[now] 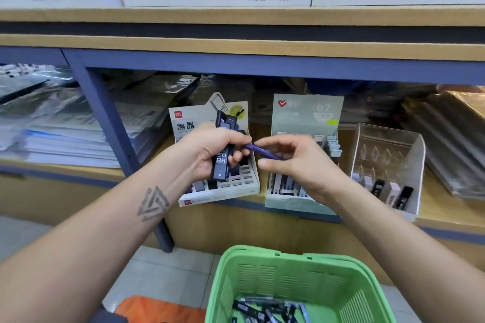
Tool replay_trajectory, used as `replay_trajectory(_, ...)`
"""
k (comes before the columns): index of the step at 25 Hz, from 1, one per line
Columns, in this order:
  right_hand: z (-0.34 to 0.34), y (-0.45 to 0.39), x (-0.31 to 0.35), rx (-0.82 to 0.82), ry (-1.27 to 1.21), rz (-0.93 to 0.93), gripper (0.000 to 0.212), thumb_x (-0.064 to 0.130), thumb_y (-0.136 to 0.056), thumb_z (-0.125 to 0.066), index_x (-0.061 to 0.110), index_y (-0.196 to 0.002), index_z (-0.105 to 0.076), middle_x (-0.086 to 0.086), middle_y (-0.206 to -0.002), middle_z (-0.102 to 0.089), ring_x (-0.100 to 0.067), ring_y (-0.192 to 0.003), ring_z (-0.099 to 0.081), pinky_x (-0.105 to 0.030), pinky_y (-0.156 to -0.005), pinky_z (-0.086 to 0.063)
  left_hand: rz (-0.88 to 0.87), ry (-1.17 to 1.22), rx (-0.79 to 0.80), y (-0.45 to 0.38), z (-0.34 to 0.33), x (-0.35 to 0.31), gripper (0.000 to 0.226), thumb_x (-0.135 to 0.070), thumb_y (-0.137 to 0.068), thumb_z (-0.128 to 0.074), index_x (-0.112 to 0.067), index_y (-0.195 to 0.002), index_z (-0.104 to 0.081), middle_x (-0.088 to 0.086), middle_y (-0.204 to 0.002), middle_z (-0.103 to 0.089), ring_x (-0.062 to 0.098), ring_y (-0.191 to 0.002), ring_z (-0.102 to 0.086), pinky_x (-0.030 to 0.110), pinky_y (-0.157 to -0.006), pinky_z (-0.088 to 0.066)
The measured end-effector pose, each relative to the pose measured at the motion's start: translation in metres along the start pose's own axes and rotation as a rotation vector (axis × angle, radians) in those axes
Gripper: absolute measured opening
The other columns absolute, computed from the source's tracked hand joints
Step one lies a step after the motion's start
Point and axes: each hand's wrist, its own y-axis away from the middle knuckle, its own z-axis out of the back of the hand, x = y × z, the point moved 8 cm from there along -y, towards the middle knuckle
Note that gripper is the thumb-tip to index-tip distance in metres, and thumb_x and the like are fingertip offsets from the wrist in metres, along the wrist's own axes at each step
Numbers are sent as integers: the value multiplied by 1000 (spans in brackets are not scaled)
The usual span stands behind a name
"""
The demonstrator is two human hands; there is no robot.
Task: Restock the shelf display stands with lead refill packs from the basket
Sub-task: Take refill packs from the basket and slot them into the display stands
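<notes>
Behind both hands on the shelf [78,165] stand the display stands [231,186], the left hand [210,149] grasping upright dark lead refill packs [223,162] while the nearer right hand [291,160] pinches a crosswise purple pack [262,151] between them.

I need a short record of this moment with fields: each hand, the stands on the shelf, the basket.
left hand: grips a bunch of dark lead refill packs, one marked HB 0.5
right hand: pinches a purple pack
display stands: white stand, green 0.7 stand, clear stand, all partly filled
green basket: more packs inside
</notes>
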Motion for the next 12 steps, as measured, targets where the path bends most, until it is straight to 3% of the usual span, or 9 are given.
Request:
replay_trajectory(2, -11, -5, -2, 21, -87, -23, 31, 2, -85, -77, 16, -112, -74, -12, -104, -75, -21, -93, -71, -35, -93, -56, -69, -83, -74, -1, 20, -4, 8, 7, -87, -67, 0, -85, -64, 13, -60, -61, 13, -38, -48, 19, -35, -38)
replay_trajectory(4, -18, -8, -3, 47, -129, -50, 27, -3, -89, -70, 12, -112, -73, -15, -100, -76, -21, -88, -72, -35, -88, -57, -119, -169, -108, 0, 33, -8, 13, 9, -83, -71, -2, -85, -64, 11, -61, -61, 14, -38, -46, 20, -36, -38)
replay_trajectory(6, -25, -12, -2, 79, -75, -45, 31, -7, -88, -70, 12, -113, -72, -15, -98, -76, -20, -84, -70, -33, -80, -55, -142, -213, -112, 1, 41, -9, 17, 8, -81, -75, -3, -88, -64, 10, -63, -61, 14, -38, -45, 20, -37, -37)
replay_trajectory(10, -52, -15, 16, 222, 44, -10, 59, -10, -80, -75, 20, -130, -62, -6, -85, -70, -18, -75, -66, -31, -78, -56, -143, -211, -63, 4, 44, -9, 17, 5, -81, -76, -4, -89, -64, 11, -67, -61, 13, -40, -45, 19, -38, -37)
replay_trajectory(12, -54, -24, 28, 194, 208, 43, 58, -7, -81, -76, 24, -128, -63, -8, -84, -68, -25, -71, -67, -31, -76, -58, -87, -156, -38, 3, 46, -7, 12, -2, -85, -75, -6, -84, -64, 9, -65, -62, 10, -39, -45, 17, -36, -36)
